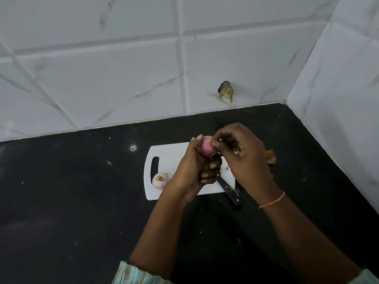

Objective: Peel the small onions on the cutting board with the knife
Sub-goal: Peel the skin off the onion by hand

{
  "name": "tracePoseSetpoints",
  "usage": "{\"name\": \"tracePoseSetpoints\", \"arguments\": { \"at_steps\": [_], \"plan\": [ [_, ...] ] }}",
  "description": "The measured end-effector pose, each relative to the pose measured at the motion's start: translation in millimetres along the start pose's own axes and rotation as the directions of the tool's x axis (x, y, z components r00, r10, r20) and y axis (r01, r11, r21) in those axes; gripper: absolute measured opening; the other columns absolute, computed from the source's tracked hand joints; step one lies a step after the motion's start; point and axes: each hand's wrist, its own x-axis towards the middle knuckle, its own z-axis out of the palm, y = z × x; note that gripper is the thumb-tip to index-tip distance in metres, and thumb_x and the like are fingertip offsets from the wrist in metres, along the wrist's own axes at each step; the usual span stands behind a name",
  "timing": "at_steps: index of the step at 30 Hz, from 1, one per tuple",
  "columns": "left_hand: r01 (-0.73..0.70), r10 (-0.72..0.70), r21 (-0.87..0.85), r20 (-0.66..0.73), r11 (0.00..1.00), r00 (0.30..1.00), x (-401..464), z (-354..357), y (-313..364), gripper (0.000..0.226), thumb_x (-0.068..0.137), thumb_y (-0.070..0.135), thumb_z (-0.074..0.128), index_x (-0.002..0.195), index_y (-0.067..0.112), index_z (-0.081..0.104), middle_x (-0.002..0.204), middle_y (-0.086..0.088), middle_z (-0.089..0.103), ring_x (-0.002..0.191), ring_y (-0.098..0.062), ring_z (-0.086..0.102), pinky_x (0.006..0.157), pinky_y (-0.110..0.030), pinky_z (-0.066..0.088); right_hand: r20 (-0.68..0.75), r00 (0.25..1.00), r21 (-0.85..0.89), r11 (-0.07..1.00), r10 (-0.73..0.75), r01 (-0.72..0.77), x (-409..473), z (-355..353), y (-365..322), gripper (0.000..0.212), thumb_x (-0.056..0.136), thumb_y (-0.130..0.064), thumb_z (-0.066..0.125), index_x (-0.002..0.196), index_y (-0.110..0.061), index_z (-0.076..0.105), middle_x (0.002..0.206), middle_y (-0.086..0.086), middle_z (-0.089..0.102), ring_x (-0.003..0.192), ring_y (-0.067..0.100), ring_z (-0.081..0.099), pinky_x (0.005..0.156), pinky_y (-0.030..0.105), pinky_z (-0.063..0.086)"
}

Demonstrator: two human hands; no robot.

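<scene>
White plastic makes up the cutting board (pixel 174 158), which lies on the black table (pixel 82 201). Above the board, the left hand (pixel 196 167) curls round a pink onion (pixel 207 149), while the right hand (pixel 242 152) pinches at its top with thumb and fingertips. A second onion (pixel 160 180) (root end up) sits on the board's near left corner, beside the handle slot. The knife (pixel 230 191) lies across the board's near edge, untouched, its black handle overhanging onto the table. Brown peel (pixel 270 156) rests just off the board's right side.
</scene>
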Motion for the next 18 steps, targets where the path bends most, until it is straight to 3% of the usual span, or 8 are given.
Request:
{"name": "tracePoseSetpoints", "arguments": {
  "at_steps": [3,6,10,14,16,18],
  "plan": [
    [-0.018,0.019,0.018,-0.024,1.0,1.0,-0.1,-0.6,-0.5,0.052,0.102,0.055,0.024,0.104,0.01,0.05,0.06,0.001,0.036,0.044,-0.007,0.021,0.042,-0.02,0.014,0.029,0.999,-0.059,0.997,-0.042,0.044,-1.8,-0.9,0.2,0.008,0.086,-0.007,0.071,0.091,-0.012,0.067,0.091,-0.01,0.059,0.083,0.001,0.059,0.073,0.008,0.045],
    [-0.016,0.016,0.013,-0.039,1.0,0.999,-0.3,1.5,-0.1,0.054,0.102,0.056,0.025,0.09,0.011,0.052,0.059,0.002,0.034,0.044,-0.007,0.021,0.042,-0.02,0.015,0.014,0.999,-0.088,0.995,-0.05,0.051,-0.7,0.8,1.1,0.008,0.087,-0.003,0.068,0.09,-0.011,0.066,0.091,-0.011,0.055,0.084,-0.003,0.057,0.074,0.006,0.043],
    [-0.029,0.036,0.09,-0.079,0.995,0.996,-2.7,2.4,-0.9,0.056,0.102,0.057,0.025,0.073,0.014,0.045,0.058,0.001,0.034,0.045,-0.008,0.021,0.042,-0.02,0.017,0.077,0.992,-0.158,0.982,-0.097,0.108,2.7,2.8,1.6,0.011,0.089,0.003,0.061,0.093,-0.006,0.063,0.094,-0.003,0.055,0.085,0.004,0.051,0.077,0.006,0.039],
    [-0.013,0.023,0.092,-0.103,0.996,0.994,-3.5,1.3,-2.3,0.054,0.102,0.059,0.025,0.082,0.013,0.046,0.059,0.002,0.036,0.045,-0.008,0.022,0.039,-0.018,0.022,0.159,0.982,-0.325,0.934,-0.099,0.147,5.8,5.4,8.1,0.014,0.088,0.003,0.057,0.095,-0.009,0.059,0.096,0.001,0.054,0.09,0.01,0.045,0.076,0.016,0.036],
    [-0.012,0.019,0.081,-0.089,0.997,0.996,-4.0,2.9,-1.7,0.055,0.102,0.06,0.025,0.081,0.014,0.047,0.059,0.002,0.036,0.046,-0.008,0.022,0.04,-0.019,0.021,0.172,0.981,-0.314,0.939,-0.089,0.141,5.1,5.7,9.1,0.011,0.089,-0.002,0.053,0.096,-0.01,0.058,0.095,-0.001,0.052,0.09,0.01,0.045,0.077,0.019,0.037],
    [-0.032,0.04,0.08,-0.093,0.996,0.995,-4.6,3.6,-0.5,0.057,0.102,0.06,0.024,0.08,0.015,0.051,0.06,0.002,0.037,0.048,-0.009,0.022,0.042,-0.02,0.02,0.168,0.984,-0.226,0.969,-0.064,0.101,1.6,5.8,7.5,0.011,0.091,-0.01,0.047,0.096,-0.01,0.058,0.095,-0.005,0.05,0.091,0.01,0.045,0.078,0.015,0.036]
  ]
}}
